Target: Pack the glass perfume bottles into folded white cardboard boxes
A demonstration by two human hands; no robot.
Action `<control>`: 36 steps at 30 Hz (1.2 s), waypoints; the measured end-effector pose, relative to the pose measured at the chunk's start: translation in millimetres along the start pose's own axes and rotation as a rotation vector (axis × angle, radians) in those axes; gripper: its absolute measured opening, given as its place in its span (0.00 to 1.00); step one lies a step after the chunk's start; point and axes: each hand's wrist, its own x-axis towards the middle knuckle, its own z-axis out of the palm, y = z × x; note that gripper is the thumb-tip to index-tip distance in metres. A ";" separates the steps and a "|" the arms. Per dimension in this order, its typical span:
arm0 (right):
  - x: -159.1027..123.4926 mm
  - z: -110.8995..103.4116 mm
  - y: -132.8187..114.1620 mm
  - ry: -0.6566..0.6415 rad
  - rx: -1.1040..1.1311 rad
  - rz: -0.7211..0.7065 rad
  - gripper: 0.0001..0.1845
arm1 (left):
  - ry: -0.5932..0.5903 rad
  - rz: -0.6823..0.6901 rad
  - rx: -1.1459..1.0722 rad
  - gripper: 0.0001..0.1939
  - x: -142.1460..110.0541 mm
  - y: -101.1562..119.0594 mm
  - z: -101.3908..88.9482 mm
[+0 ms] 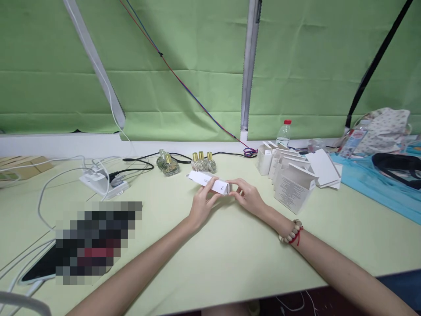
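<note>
A small white carton (208,181) lies on its side between my two hands, just above the tabletop. My left hand (203,202) grips it from the near side, thumb and fingers closed around its right half. At the carton's right end, the fingertips of my right hand (247,196) pinch the end flap, which is partly hidden by them. Beyond the carton stand several glass bottles with gold caps (204,163), and more such bottles (168,165) sit to the left. Several white cartons (292,186) stand in a row to the right of my right hand.
Flat white cards (324,169) lie beside the carton row. A red-capped plastic bottle (284,133) stands behind. Left are a white power strip (105,182) with cables, a blurred-out dark device (98,241) and brown boxes (24,166). A blue plastic bag (368,186) lies far right.
</note>
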 end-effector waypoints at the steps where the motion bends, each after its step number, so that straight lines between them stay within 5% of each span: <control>1: 0.0 -0.4 -0.4 0.002 -0.014 0.001 0.14 | -0.004 0.012 -0.002 0.21 -0.3 -0.3 0.0; 12: 0.3 3.6 -1.6 -0.082 0.015 0.010 0.26 | 0.024 0.004 0.061 0.21 -0.9 -1.4 3.7; 24: -3.1 9.3 7.9 -0.151 0.076 -0.021 0.43 | -0.093 0.472 0.386 0.19 -1.2 -13.7 11.0; 30: -1.3 15.0 4.5 -0.074 0.293 0.104 0.29 | -0.168 0.586 0.492 0.21 -1.9 -8.3 11.2; 36: 5.6 16.7 -3.1 0.041 0.704 0.502 0.17 | -0.157 0.614 0.525 0.22 -2.2 -3.7 11.1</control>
